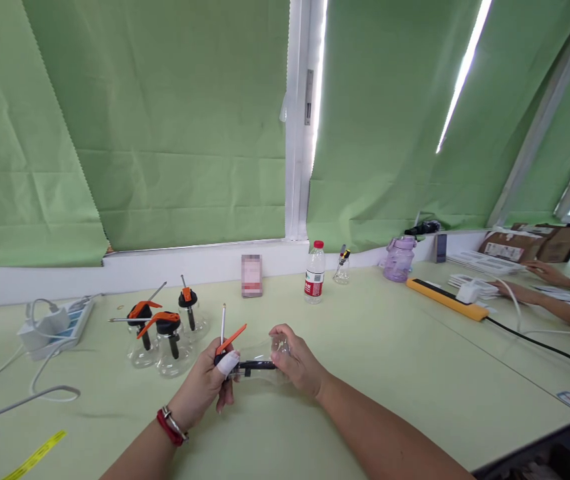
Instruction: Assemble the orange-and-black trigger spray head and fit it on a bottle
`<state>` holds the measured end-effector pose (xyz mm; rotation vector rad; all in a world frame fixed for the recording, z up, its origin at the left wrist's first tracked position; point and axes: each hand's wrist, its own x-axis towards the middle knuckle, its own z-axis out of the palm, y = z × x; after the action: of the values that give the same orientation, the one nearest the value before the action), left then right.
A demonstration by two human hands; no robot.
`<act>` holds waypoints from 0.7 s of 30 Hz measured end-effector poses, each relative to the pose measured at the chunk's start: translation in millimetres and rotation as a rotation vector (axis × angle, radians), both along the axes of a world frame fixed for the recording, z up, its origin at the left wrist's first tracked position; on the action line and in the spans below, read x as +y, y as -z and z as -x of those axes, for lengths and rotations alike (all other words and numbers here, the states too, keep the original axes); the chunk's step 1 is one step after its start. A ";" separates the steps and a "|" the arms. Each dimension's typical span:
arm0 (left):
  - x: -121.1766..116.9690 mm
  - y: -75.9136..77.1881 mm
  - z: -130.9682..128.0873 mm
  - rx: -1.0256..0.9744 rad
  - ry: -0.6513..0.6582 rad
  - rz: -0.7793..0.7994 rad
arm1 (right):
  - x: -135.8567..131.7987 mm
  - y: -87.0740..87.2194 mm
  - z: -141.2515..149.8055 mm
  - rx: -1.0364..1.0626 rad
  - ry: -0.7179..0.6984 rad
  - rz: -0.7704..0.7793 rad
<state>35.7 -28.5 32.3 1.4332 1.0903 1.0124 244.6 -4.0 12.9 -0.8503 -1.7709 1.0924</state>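
My left hand (209, 380), its thumb wrapped in white tape, grips the black pump head of a clear pump bottle (257, 368) lying on its side above the table. An orange lever (232, 339) and a thin metal spout (223, 323) stick out past the fingers. At the other end, my right hand (301, 363) is closed around the bottle's clear base. A black tube shows through the bottle wall. To the left stand several similar bottles (173, 360) with black heads, orange levers and metal spouts.
At the back are a pink box-shaped thing (251, 277), a red-capped water bottle (314, 280), a small flask with tools (342, 272) and a purple jug (399, 259). A power strip (447, 300) lies right, near another person's hands (539, 293). Cables and a white socket block (47, 333) sit left.
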 end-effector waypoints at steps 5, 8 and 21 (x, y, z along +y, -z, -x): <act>1.9 5.9 2.1 0.085 -0.007 -0.065 | 8.3 7.0 4.8 0.112 -0.077 0.471; 2.2 7.3 3.8 0.160 -0.001 -0.100 | 13.3 10.6 6.3 0.132 -0.145 0.776; -1.8 0.4 0.6 0.237 -0.013 -0.004 | 19.9 12.9 0.4 0.112 -0.165 0.823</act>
<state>35.1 -30.3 32.0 1.5804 1.2698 0.8691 244.2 15.9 0.1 -1.0903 -1.2900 1.9939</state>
